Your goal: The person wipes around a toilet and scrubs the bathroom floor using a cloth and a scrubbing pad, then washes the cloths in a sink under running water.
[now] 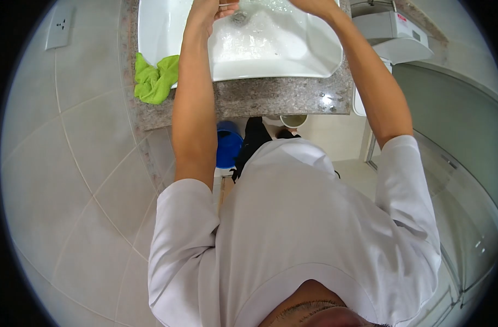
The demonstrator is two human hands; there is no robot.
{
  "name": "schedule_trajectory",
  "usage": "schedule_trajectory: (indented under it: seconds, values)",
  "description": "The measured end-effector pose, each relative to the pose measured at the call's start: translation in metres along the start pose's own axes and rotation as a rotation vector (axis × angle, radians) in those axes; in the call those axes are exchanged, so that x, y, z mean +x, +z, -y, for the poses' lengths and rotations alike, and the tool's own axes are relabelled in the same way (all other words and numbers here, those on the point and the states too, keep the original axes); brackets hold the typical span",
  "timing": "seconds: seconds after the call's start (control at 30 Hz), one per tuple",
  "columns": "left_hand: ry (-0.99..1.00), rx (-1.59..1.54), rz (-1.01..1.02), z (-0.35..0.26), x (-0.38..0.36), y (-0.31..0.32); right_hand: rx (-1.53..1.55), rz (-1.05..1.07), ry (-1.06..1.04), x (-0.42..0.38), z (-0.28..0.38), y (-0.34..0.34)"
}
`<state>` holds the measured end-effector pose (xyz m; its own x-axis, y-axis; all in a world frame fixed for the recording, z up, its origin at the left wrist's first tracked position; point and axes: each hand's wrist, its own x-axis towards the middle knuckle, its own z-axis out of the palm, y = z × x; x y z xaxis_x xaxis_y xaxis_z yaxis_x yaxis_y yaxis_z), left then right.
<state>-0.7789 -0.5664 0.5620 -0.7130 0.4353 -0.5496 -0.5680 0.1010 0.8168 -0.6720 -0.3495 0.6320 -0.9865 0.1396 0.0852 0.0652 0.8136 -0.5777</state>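
Note:
My left hand (206, 13) is over the left part of a white sink (325, 57), at the top edge of the view. Its fingers are curled in, and a thin pale edge shows by them; what they hold I cannot make out. Only the back part of my right hand (312, 5) shows above the sink's right side; its fingers lie beyond the frame. Water wets the basin around the round drain (239, 18). A crumpled green cloth (155, 79) hangs over the sink's front left corner and the counter, beside my left forearm.
The speckled stone counter (281, 95) runs along the sink's front. Below it stand a blue bucket (228, 146) and a pale bowl-like container (293, 120). A white toilet (393, 49) is at right, near a glass panel (450, 98). A wall socket (59, 25) sits at upper left.

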Motion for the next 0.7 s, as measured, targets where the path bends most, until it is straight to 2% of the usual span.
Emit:
schedule_trajectory:
  seconds: [0.03, 0.07, 0.1, 0.17, 0.23, 0.27, 0.3, 0.33, 0.37, 0.4, 0.47, 0.53, 0.67, 0.7]
  values:
    - [0.088, 0.089, -0.038, -0.006, -0.006, 0.002, 0.307, -0.156, -0.087, -0.006, 0.001, -0.008]
    - [0.175, 0.175, -0.075, -0.009, -0.012, 0.004, 0.308, -0.161, -0.087, -0.015, 0.005, -0.016]
    - [0.18, 0.177, -0.073, -0.009, -0.016, 0.005, 0.401, -0.165, 0.011, -0.026, 0.01, -0.024]
    - [0.313, 0.306, -0.192, -0.023, -0.022, 0.009, 0.579, -0.185, 0.17, -0.033, 0.018, -0.05]
    - [0.425, 0.287, -0.286, -0.044, -0.04, 0.019, 0.559, -0.163, 0.374, -0.045, -0.007, -0.059]
    - [0.495, 0.269, -0.368, -0.053, -0.047, 0.023, 0.558, -0.18, 0.344, -0.049, -0.009, -0.064]
    - [0.659, 0.314, -0.43, -0.056, -0.046, 0.02, 0.594, -0.272, 0.323, -0.057, -0.007, -0.069]
    - [0.685, 0.309, -0.432, -0.067, -0.045, 0.021, 0.632, -0.362, 0.305, -0.064, -0.005, -0.074]
    - [0.802, 0.348, -0.509, -0.076, -0.044, 0.023, 0.629, -0.373, 0.284, -0.07, -0.007, -0.079]
    - [0.916, 0.386, -0.585, -0.084, -0.044, 0.024, 0.684, -0.403, 0.347, -0.077, -0.008, -0.085]
    - [0.986, 0.342, -0.601, -0.102, -0.043, 0.033, 0.74, -0.436, 0.399, -0.091, -0.006, -0.097]
    - [1.152, 0.424, -0.624, -0.121, -0.037, 0.04, 0.642, -0.414, 0.493, -0.103, -0.002, -0.11]
    - [1.097, 0.584, -0.619, -0.149, -0.005, 0.043, 0.665, -0.408, 0.453, -0.123, -0.006, -0.118]
    - [1.259, 0.663, -0.681, -0.154, 0.015, 0.04, 0.68, -0.417, 0.458, -0.127, -0.006, -0.118]
